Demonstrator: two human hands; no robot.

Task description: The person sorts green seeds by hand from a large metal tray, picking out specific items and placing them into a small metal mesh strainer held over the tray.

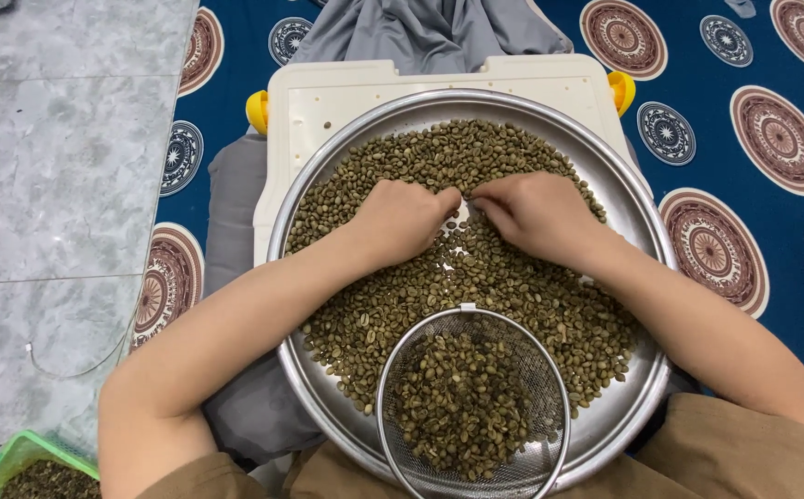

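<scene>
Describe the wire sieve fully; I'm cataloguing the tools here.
The sieve is a round bowl of fine metal mesh with a shiny metal rim. It sits in the near part of the tray, tilted slightly, partly filled with greenish-brown beans. Neither hand touches it; its near edge is cut off by the frame.

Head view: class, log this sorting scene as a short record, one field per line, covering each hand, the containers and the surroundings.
left hand: fingers curled, resting on the beans near mid-tray
right hand: fingertips down in the beans, close to the left hand
tray: round metal, covered with greenish beans
sieve: wire mesh, partly filled with beans, lying on the tray's near edge
board: white, under the tray
basket: green, bottom left corner, holds dark beans
mat: blue with round patterns
</scene>
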